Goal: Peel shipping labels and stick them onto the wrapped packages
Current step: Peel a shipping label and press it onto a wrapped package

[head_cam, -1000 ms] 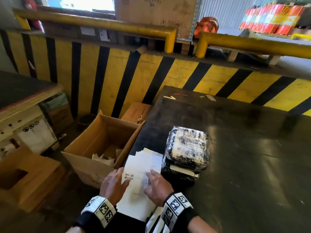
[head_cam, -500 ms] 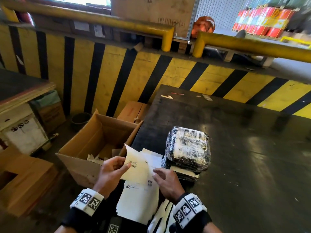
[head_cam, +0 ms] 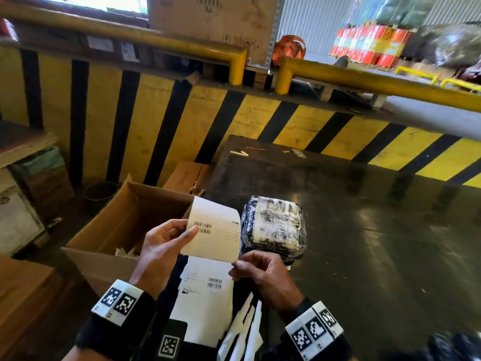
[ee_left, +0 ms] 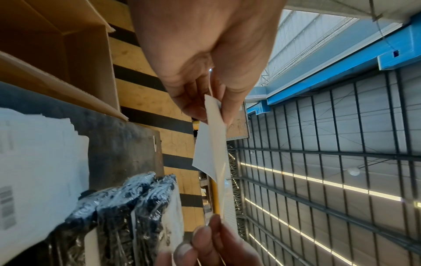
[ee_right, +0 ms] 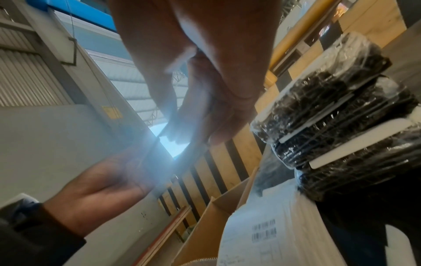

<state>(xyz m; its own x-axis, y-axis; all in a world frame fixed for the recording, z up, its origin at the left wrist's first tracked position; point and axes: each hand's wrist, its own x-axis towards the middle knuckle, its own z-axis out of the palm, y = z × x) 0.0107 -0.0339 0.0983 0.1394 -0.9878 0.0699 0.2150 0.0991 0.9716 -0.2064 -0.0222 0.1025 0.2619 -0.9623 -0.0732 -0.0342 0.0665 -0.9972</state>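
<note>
A white rectangular shipping label [head_cam: 217,231] with two printed barcodes is held raised above the near edge of the dark table [head_cam: 364,230]. Its left edge is pinched between thumb and fingers of the left hand [head_cam: 161,246], and its lower right corner is pinched by the fingertips of the right hand [head_cam: 263,274]. In the left wrist view the label [ee_left: 210,144] is seen edge-on, gripped at one end by the left hand [ee_left: 205,54] and at the other by the right hand [ee_left: 209,243]. Below the raised label, a stack of white label sheets [head_cam: 205,295] lies at the near table edge, the top sheet showing barcodes. Just beyond the right hand, a stack of black packages wrapped in clear film [head_cam: 273,227] rests on the table; in the right wrist view three stacked layers [ee_right: 337,111] are visible, with white edges between them. To the left of the table, an open brown cardboard box [head_cam: 117,230] stands lower down, with white paper scraps inside. Farther back, a yellow and black striped barrier [head_cam: 182,121] runs behind the table, topped by yellow metal rails [head_cam: 377,82].
</note>
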